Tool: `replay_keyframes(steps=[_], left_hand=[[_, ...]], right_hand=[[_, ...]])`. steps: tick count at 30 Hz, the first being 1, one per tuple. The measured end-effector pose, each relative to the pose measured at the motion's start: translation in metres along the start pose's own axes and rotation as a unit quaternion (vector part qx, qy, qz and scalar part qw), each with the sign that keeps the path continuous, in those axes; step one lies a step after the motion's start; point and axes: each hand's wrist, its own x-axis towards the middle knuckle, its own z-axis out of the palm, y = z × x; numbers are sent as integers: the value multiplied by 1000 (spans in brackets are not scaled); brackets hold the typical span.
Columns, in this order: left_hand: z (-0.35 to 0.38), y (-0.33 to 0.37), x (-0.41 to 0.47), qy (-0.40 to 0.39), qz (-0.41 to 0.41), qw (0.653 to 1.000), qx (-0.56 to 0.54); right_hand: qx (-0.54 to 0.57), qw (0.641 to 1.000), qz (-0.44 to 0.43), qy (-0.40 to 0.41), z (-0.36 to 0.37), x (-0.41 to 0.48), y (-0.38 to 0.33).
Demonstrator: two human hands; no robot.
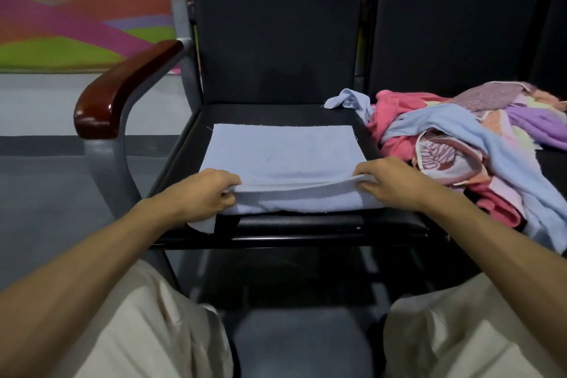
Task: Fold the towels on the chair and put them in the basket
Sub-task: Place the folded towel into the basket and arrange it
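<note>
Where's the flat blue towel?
In the head view, the flat blue towel lies on the chair seat, left of the towel pile, its near edge pinched by the left hand and right hand.

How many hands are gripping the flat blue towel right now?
2. The left hand pinches the near edge of the blue towel at its left; the right hand at its right. Neither is hidden.

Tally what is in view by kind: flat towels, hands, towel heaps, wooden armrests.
Flat towels: 1, the light blue towel
Hands: 2, left hand and right hand, each pinching its near edge
Towel heaps: 1, the heap; its pieces cannot be counted
Wooden armrests: 1, the armrest
Total: 5
</note>
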Motion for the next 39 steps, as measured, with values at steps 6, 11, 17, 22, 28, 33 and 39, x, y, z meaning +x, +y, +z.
replay_keyframes(steps=[6, 11, 17, 22, 28, 33, 39], left_hand=[[-12, -21, -10, -11, -63, 997, 44], [-17, -17, -15, 8, -59, 998, 37], [-24, -18, -28, 66, -99, 993, 7], [-21, -27, -46, 89, -98, 989, -63], [-26, -13, -66, 138, -129, 928, -322], [-31, -9, -65, 150, -119, 931, -311], [-33, -14, -15, 282, -146, 903, -289]], right_hand=[[16, 996, 88, 19, -10, 1, 9], [23, 993, 107, 46, -13, 4, 5], [52, 992, 103, 50, -6, -3, 8], [146, 987, 45, 48, -3, -19, 20], [193, 979, 23, 59, -12, -34, 11], [279, 959, 49, 4, -32, -40, 0], [370, 922, 67, 90, -35, -14, 6]])
